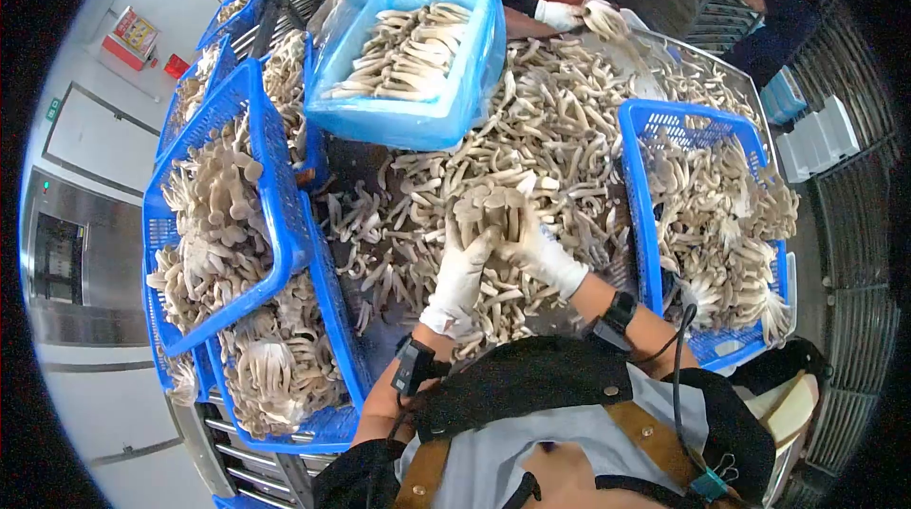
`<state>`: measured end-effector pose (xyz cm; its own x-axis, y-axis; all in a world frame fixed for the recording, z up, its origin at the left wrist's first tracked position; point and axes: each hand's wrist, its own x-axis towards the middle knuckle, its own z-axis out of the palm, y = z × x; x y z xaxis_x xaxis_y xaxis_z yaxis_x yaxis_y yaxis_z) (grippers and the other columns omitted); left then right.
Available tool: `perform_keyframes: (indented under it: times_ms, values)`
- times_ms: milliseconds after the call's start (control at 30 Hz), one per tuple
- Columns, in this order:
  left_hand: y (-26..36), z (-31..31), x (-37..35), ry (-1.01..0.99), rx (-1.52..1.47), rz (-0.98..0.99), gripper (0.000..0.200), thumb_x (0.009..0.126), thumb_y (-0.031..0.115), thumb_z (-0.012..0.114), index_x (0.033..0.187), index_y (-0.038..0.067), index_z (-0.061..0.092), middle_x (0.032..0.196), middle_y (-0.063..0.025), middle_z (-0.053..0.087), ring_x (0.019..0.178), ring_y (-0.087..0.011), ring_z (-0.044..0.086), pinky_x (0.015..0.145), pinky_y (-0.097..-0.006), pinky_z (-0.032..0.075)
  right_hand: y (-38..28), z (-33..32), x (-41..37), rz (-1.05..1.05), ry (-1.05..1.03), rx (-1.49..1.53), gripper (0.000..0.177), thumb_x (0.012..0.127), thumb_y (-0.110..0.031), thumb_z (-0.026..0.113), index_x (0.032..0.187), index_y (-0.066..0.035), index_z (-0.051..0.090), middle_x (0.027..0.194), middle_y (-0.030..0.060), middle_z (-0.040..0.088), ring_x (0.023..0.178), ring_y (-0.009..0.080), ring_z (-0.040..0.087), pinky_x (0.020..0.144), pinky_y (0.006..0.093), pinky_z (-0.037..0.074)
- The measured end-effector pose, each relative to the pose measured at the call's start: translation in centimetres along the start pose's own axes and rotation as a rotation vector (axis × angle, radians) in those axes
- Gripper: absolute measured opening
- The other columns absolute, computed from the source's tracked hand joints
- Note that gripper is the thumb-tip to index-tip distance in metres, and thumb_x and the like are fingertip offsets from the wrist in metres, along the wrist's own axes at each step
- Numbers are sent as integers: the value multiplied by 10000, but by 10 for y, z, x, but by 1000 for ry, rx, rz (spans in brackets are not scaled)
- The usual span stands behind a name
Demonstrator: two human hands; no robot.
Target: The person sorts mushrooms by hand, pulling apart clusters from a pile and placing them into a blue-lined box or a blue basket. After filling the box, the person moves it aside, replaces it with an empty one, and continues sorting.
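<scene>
My left hand and my right hand, both in white gloves, are closed round one bunch of mushrooms, its brown caps facing up between them. Under and beyond the bunch, loose mushrooms lie spread over the dark table. A white box lined with blue plastic stands beyond my hands, with mushrooms laid in rows inside. The fingertips are partly hidden by the bunch.
Blue baskets of mushroom clusters stand at the left and right. Across the table, a co-worker's gloved hand is at some mushrooms. Another person is at the far right, near white boxes.
</scene>
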<state>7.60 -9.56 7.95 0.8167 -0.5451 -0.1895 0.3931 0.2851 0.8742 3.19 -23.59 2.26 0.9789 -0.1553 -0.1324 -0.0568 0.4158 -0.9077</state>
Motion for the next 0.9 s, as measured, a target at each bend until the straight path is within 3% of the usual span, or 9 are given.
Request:
perform_keyframes:
  times_ms: [267,333,400,533,600,667,700,767,900]
  values:
    - [-7,3,12,140,-71,114,434,929,138,557,1341,46,455,1283,-73,532,1152,-173,522,970,-327,442,14,3,19,-41,194,37,781,712,-47,791,1361,-44,357,1290,64,501,1197,178,491,1000,334,431]
    - [5,0,16,193,22,30,336,927,200,521,1235,69,546,1018,-48,620,819,-127,599,657,-270,494,4,10,19,-6,225,158,754,724,-11,766,1359,-43,361,1283,60,502,1188,163,494,981,323,441]
    - [-6,-20,28,185,-12,-100,294,915,181,530,1187,80,573,902,-22,625,707,-112,584,552,-251,461,-15,18,17,29,210,215,714,752,40,721,1362,-44,360,1283,53,498,1177,139,496,958,303,452]
    - [-21,-44,50,255,-320,-212,216,926,163,540,1103,57,602,865,-54,653,725,-172,639,647,-303,516,-27,1,29,38,170,78,538,822,42,670,1313,-69,482,1165,6,590,995,132,575,869,288,472]
    - [-27,-57,54,127,-512,-204,190,933,159,539,1068,45,608,919,-66,659,812,-181,646,736,-320,529,-26,-2,34,-38,119,244,401,869,-113,634,1249,-58,519,1165,37,591,1018,141,591,897,327,498]
    - [-30,-61,60,118,-778,-193,196,937,174,542,1050,24,602,946,-57,647,811,-161,632,759,-305,535,-28,-14,40,104,11,562,431,876,-63,636,1287,-61,506,1177,28,589,1063,140,575,920,318,480]
    - [-26,-64,57,-1,-816,-179,228,941,193,551,1055,-2,582,1001,-55,621,768,-142,606,811,-281,533,-29,-24,42,177,-42,721,448,880,-38,637,1306,-63,500,1183,23,588,1085,139,566,931,314,472]
    - [-16,-64,59,61,-878,-252,255,943,218,555,1043,-15,583,970,-73,619,753,-140,593,767,-244,533,4,-62,53,136,-6,275,440,897,-70,618,1319,-69,493,1209,28,578,1117,153,558,959,337,465]
    - [-15,-60,64,-25,-588,-80,411,951,354,517,1070,-34,583,899,-124,623,788,-163,616,671,-232,491,-75,-21,63,93,-125,404,533,887,-117,631,1376,-45,432,1303,49,531,1202,185,508,1051,352,384]
